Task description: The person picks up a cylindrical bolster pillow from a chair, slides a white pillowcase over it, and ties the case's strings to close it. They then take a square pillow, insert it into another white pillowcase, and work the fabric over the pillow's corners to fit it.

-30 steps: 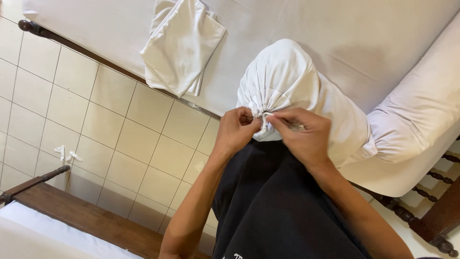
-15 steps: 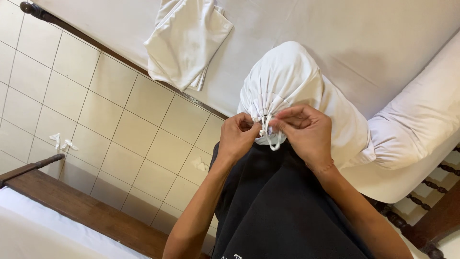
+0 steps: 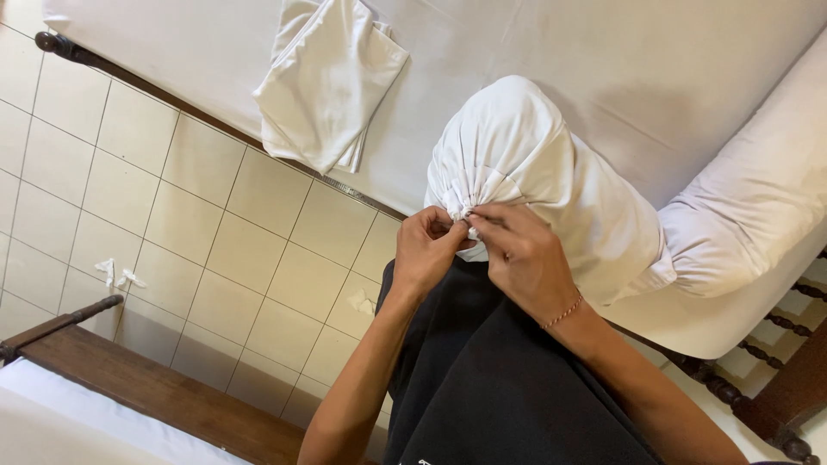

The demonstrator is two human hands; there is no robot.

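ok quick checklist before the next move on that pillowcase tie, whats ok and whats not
1. Both hands on the gathered end: ok, left hand and right hand pinch it together.
2. Cloth gathered tight at the mouth of the white pillowcase: ok, pleats converge at the fingers.
3. Knot finished: cannot tell, fingers hide it.
4. Pillow supported: ok, it rests against the bed and the person's lap.
5. Folded white sheet out of the way: ok, apart on the bed's edge.
6. Floor clean: not ok, small white scraps lie on tiles.

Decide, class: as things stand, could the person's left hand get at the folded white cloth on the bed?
Probably yes. The left hand is pinching the pillow's gathered end, but nothing lies between it and the folded cloth on the bed.
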